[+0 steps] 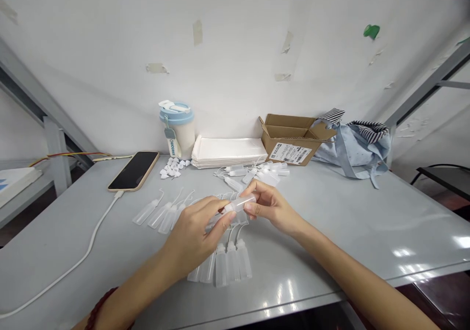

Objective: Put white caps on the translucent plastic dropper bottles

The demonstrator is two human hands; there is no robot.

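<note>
The left hand (193,234) and right hand (273,205) each pinch one end of a small squeeze bottle (240,204), just above the worktop (348,222). So light a fingertip grip could let it slip and scatter the row of bottles (227,264) under the hands. White caps (172,168) and a phone (134,171) lie beyond the left hand.

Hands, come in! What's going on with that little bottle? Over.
Left hand and right hand both pinch one small clear plastic bottle. Held above the grey table. Row of matching clear bottles lies right under the hands.
</note>
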